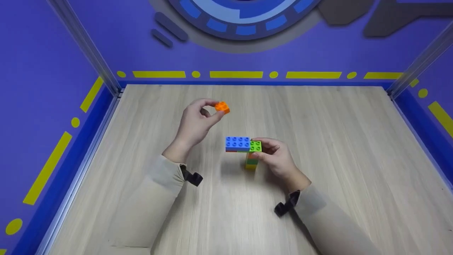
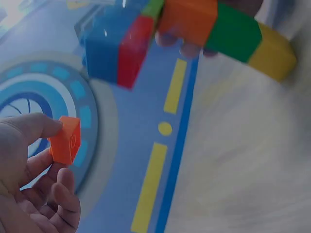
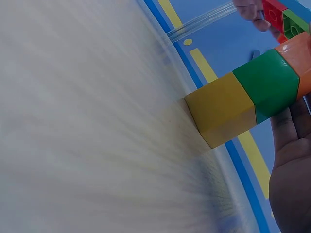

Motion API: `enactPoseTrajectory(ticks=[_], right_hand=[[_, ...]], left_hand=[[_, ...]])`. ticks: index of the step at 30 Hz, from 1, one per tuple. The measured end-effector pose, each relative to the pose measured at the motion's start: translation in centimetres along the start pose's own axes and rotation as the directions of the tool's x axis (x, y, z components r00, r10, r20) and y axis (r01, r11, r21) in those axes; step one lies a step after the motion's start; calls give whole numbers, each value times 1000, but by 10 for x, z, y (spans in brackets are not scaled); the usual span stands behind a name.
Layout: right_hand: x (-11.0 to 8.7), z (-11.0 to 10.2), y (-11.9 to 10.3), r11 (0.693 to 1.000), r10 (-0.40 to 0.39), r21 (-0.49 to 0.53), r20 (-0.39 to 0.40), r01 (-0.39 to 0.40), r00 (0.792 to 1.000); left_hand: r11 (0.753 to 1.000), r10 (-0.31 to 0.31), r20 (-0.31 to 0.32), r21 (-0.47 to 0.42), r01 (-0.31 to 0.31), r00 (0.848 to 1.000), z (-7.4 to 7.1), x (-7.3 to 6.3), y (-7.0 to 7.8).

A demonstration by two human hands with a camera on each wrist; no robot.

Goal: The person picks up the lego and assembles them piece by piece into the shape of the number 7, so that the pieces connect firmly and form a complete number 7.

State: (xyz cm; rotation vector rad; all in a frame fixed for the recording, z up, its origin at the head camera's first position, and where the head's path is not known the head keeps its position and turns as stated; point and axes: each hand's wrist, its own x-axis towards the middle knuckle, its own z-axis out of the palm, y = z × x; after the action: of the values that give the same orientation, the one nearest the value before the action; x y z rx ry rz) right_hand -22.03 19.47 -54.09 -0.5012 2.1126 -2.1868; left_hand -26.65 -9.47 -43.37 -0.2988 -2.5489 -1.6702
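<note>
My left hand (image 1: pixel 195 122) pinches a small orange toy brick (image 1: pixel 222 107) between thumb and fingers, raised above and left of a brick structure. In the head view, its top shows a long blue brick (image 1: pixel 237 142) jutting left beside a light green brick (image 1: pixel 256 145). My right hand (image 1: pixel 279 159) grips the structure's upper right end. Below, the column runs from an orange brick (image 3: pixel 297 60) through a dark green brick (image 3: pixel 267 85) to a yellow brick (image 3: pixel 221 109), which appears to stand on the table. A red brick (image 2: pixel 135 51) lies under the blue one's overhang.
The wood-grain table (image 1: pixel 336 124) spreads around both hands. Blue-purple panels with yellow marks (image 1: pixel 236 74) close off the back and sides, joined by metal corner posts (image 1: pixel 88 42). Black wrist mounts (image 1: pixel 193 177) sit on both sleeves.
</note>
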Motion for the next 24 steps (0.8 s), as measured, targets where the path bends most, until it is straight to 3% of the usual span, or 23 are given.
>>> enactPoseTrajectory(ticks=[6,10,18,24], right_hand=[[1,0,0,1000,17,3,-6,-17,1000],[1,-1,-3,1000,-3,-2,5,3,1000],[0,-3,-10,997,-45,-63,41,48,998],[-3,-3,-13,995,-52,-87,62,57,997]], left_hand=[[997,81,83,-11,-80,993,12,-15,27],[992,124,163,0,-126,979,22,-23,41],[982,161,296,52,-184,942,40,-32,47],[975,172,341,71,-208,924,46,-36,44]])
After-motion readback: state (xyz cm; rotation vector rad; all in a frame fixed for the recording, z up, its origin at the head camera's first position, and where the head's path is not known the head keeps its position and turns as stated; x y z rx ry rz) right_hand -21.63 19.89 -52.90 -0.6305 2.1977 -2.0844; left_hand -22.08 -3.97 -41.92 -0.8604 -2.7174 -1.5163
